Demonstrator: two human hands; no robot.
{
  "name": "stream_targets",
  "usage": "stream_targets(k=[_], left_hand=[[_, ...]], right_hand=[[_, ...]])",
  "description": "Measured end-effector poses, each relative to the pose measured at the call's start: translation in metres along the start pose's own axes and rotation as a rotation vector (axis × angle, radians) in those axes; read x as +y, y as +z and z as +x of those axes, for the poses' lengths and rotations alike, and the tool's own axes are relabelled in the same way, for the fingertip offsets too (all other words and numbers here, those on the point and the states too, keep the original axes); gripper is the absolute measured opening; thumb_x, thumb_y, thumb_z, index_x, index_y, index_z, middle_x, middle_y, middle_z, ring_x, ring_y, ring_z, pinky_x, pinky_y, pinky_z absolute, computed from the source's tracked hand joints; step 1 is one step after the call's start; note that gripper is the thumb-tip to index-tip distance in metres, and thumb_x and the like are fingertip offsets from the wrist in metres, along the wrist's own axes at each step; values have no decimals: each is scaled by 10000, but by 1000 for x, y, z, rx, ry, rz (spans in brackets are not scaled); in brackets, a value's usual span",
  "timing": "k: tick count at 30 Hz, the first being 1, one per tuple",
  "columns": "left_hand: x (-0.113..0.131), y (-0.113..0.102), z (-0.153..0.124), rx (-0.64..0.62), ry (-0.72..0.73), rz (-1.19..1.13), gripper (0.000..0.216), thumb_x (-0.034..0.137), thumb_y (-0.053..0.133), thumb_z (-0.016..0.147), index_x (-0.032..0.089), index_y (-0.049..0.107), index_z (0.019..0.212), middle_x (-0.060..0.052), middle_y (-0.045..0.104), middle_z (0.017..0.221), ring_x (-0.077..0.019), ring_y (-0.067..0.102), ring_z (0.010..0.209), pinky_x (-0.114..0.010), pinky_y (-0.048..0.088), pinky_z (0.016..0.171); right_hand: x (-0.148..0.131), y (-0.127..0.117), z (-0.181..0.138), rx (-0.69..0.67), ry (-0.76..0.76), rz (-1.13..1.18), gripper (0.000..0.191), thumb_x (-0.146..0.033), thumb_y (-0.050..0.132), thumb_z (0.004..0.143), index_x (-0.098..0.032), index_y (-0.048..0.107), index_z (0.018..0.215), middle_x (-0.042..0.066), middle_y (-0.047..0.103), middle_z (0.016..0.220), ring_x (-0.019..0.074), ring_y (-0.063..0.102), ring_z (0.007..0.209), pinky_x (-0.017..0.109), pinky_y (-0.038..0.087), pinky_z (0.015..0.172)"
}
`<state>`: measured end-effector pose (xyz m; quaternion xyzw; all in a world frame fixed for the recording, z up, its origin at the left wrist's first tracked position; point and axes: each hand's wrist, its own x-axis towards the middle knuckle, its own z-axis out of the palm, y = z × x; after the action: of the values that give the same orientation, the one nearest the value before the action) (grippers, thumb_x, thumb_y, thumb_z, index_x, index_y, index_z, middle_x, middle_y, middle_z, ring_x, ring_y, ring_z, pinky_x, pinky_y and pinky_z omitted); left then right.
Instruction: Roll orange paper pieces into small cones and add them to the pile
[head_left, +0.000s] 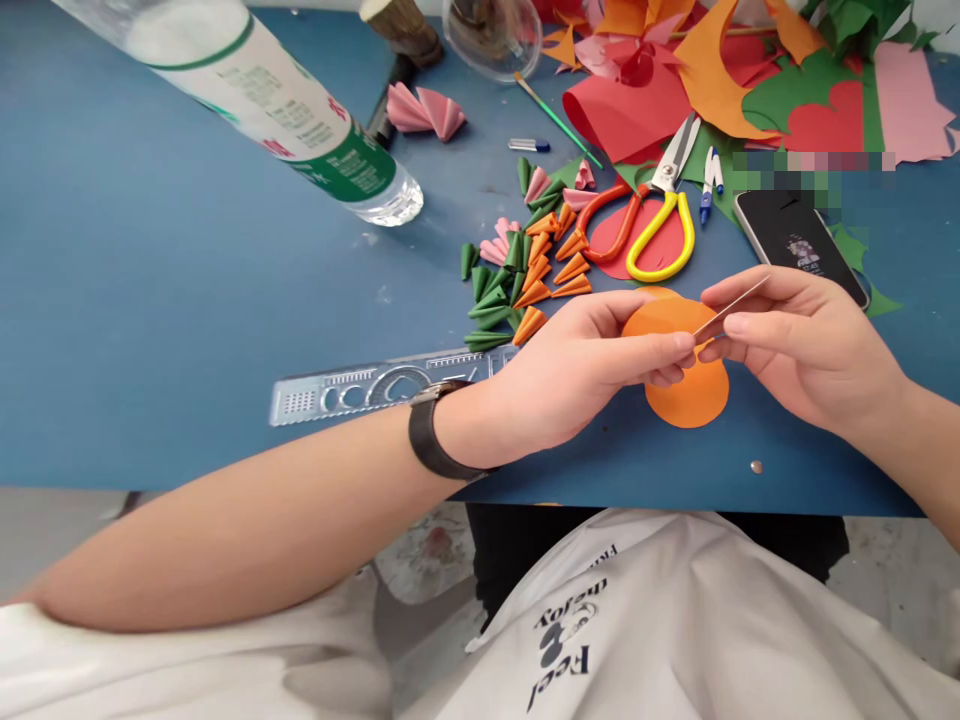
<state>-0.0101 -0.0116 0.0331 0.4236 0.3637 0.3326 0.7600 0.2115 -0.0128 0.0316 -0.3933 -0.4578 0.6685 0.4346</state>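
Note:
Above the table's front edge, my left hand [577, 365], with a black watch on its wrist, is closed in a pinch at the lower end of a thin, stiff-looking strip [733, 306]. My right hand [817, 345] has the upper part of this strip between thumb and forefinger. Seen edge-on, its material cannot be made out. Round orange paper pieces [688, 395] lie just behind and under the left fingertips, partly hidden by them; whether the hand touches them is unclear. Small rolled paper cones [534, 270] in green, orange and pink are spread beyond the left hand.
Scissors [660, 215] lie on red paper beyond my hands, with pens [709, 185] and a phone [802, 245] to the right. A clear ruler [360, 390] lies beside my left forearm. A water bottle [300, 110] stands further left. Coloured paper scraps [637, 100] are heaped behind.

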Motion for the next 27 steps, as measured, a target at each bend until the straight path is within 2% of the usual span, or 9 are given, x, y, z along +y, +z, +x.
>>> stream_targets(k=[4,7,10,13,16,21,27], left_hand=[[0,0,-1,13,-66,-83,314,295,1032,756,162,835,961,-2,761,895,-104,651,790,-240,543,760],[-1,1,-1,0,-41,-46,287,320,1021,788,158,836,936,2,759,870,-105,659,800,-240,535,763],[0,2,-1,-12,6,-14,237,275,1003,801,154,829,909,7,764,850,-108,665,803,-242,531,767],[1,3,-2,2,9,-2,193,202,981,794,158,834,911,11,778,860,-112,674,808,-239,539,773],[2,4,-3,21,-1,21,177,160,969,770,160,833,883,18,767,830,-112,664,784,-231,537,749],[2,5,-3,31,13,42,156,201,975,783,167,833,839,22,751,794,-108,641,743,-235,537,725],[0,2,-1,6,14,7,182,172,980,768,156,847,891,21,785,844,-109,675,787,-241,547,769]], right_hand=[[3,-1,-1,17,-81,-49,247,-331,1068,769,-297,904,950,10,862,923,210,850,882,359,755,828],[7,0,-2,68,-134,-104,250,-333,1087,743,-307,895,902,9,862,934,208,842,832,385,760,814],[10,1,-3,98,-145,-132,255,-381,1093,731,-317,883,861,12,851,898,210,827,776,425,760,810],[12,3,-4,130,-157,-140,255,-400,1089,734,-322,873,846,10,840,876,204,810,753,413,750,779],[14,5,-4,148,-166,-132,245,-325,1089,732,-320,863,829,-9,826,847,174,790,730,352,738,757],[15,6,-4,157,-159,-104,260,-214,1080,719,-309,858,816,-28,816,817,132,761,686,276,721,723],[14,10,-4,174,-186,-102,326,-330,1119,676,-296,831,825,-24,810,804,142,756,663,318,736,729]])
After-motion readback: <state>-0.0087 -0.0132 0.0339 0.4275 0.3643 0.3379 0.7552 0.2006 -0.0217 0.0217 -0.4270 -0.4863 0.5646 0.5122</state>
